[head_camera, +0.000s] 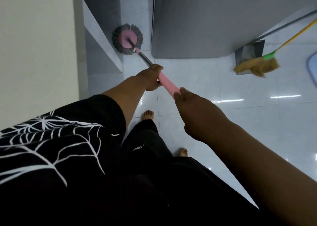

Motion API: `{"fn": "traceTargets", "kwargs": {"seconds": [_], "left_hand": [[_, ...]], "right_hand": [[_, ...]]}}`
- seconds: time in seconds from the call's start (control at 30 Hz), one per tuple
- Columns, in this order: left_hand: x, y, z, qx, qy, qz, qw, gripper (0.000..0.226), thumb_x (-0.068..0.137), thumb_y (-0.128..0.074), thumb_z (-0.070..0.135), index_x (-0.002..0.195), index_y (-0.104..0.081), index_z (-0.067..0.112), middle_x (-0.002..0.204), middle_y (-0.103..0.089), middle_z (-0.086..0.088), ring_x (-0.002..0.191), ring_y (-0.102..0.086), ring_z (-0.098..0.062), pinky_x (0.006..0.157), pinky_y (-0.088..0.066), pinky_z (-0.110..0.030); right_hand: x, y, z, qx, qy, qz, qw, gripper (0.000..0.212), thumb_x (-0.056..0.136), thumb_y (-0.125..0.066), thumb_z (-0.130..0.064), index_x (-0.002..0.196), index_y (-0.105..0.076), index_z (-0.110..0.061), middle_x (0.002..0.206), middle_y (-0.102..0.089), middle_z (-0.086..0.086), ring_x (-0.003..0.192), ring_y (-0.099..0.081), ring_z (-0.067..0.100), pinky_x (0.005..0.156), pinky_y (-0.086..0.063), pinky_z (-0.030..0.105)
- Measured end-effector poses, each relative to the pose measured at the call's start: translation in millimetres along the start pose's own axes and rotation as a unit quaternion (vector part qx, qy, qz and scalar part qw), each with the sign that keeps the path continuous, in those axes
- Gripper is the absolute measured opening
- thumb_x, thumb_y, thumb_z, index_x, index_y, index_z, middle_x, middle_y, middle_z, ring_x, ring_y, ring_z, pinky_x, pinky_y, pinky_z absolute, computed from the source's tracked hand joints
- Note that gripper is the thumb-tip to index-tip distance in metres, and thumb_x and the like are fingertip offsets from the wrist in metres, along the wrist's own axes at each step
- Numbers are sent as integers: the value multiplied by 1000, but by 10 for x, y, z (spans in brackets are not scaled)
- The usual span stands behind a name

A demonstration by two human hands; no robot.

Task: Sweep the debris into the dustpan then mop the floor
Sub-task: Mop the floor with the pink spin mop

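A round mop head (pixel 127 39), pink disc with grey fringe, lies flat on the white tile floor in a narrow gap between a grey step and a grey cabinet. Its metal pole runs down to a pink handle grip (pixel 168 84). My left hand (pixel 150 77) grips the top of the pink grip where the metal begins. My right hand (pixel 192 109) holds the lower end of the grip. A straw broom (pixel 255 66) with a yellow stick and green collar leans beside a grey dustpan (pixel 248 51) at the right.
A cream wall (pixel 34 45) fills the left. A grey cabinet (pixel 214 20) stands ahead. A blue-rimmed object (pixel 311 68) sits at the right edge. My bare feet (pixel 147 115) stand on the glossy white tiles (pixel 240 114).
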State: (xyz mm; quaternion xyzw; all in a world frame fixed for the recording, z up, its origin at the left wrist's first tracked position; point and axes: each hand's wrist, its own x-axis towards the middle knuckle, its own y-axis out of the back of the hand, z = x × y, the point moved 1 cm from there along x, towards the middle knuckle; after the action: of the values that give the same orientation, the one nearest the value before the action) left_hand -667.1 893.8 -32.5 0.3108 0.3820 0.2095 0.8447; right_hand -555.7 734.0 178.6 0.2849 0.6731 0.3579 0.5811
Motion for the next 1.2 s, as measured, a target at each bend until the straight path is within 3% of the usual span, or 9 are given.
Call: {"fn": "traceTargets", "kwargs": {"seconds": [0.17, 0.3, 0.37, 0.43, 0.5, 0.63, 0.87, 1.03, 1.2], "left_hand": [[-187, -359, 385, 8, -15, 2, 1000, 54, 89, -64, 34, 132, -40, 11, 142, -40, -10, 119, -53, -34, 97, -46, -44], [-458, -871, 783, 13, -15, -16, 1000, 48, 92, -61, 35, 130, -41, 14, 158, -24, -12, 148, -20, -28, 112, -34, -47], [-652, -1151, 1012, 1, -3, -17, 1000, 46, 91, -62, 36, 127, -41, 16, 152, -32, -12, 140, -35, -29, 104, -41, -44], [-867, -1422, 1257, -18, 4, -1, 1000, 45, 90, -63, 35, 125, -43, 15, 139, -42, -8, 119, -52, -28, 91, -46, -37], [-1074, -1647, 1464, -36, 8, 18, 999, 44, 90, -63, 35, 125, -44, 14, 132, -46, -4, 107, -55, -25, 84, -44, -33], [-1426, -1893, 1650, -48, 26, 36, 998, 45, 91, -61, 37, 126, -45, 14, 132, -47, -4, 108, -54, -24, 88, -46, -35], [-1836, -1897, 1368, -79, 61, 66, 993, 40, 90, -61, 36, 122, -46, 17, 130, -50, -2, 106, -56, -24, 89, -49, -40], [-2022, -1725, 1109, -89, 65, 82, 991, 34, 89, -61, 36, 116, -48, 19, 122, -55, 0, 100, -58, -23, 83, -51, -41], [-2183, -1646, 974, -79, 90, 92, 989, 37, 90, -61, 38, 119, -47, 19, 122, -54, -1, 99, -59, -23, 84, -52, -43]], "right_hand": [[-479, -230, 170, -43, 2, 3, 999, 62, 87, -55, -6, 145, -33, -2, 142, -42, 21, 91, -61, 26, 68, -44, 32], [-1057, -588, 323, -51, 15, 8, 999, 59, 88, -55, -8, 144, -34, -3, 141, -44, 18, 90, -61, 24, 65, -38, 28], [-1376, -790, 376, -40, 29, 4, 999, 59, 88, -54, -7, 144, -35, -4, 141, -44, 17, 98, -62, 26, 70, -45, 28], [-1700, -984, 449, -31, 40, -14, 999, 61, 86, -56, -6, 143, -35, -5, 141, -43, 16, 110, -58, 27, 83, -53, 32], [-1991, -1109, 530, -21, 53, -28, 998, 63, 84, -56, -4, 143, -35, -7, 144, -40, 14, 118, -55, 27, 91, -52, 35], [-2336, -1152, 600, -24, 83, -38, 996, 68, 86, -53, -5, 149, -31, -12, 157, -29, 10, 125, -52, 26, 100, -46, 34], [-2314, -973, 248, -64, 140, -40, 987, 61, 87, -54, -10, 145, -36, -13, 145, -44, 8, 106, -58, 25, 89, -51, 35], [-2168, -723, -54, -106, 167, -45, 979, 62, 84, -61, -12, 142, -39, -13, 138, -50, 8, 96, -59, 22, 73, -46, 25], [-2043, -565, -133, -109, 190, -49, 974, 62, 84, -58, -9, 142, -39, -14, 137, -51, 6, 93, -60, 21, 77, -52, 28]]}}
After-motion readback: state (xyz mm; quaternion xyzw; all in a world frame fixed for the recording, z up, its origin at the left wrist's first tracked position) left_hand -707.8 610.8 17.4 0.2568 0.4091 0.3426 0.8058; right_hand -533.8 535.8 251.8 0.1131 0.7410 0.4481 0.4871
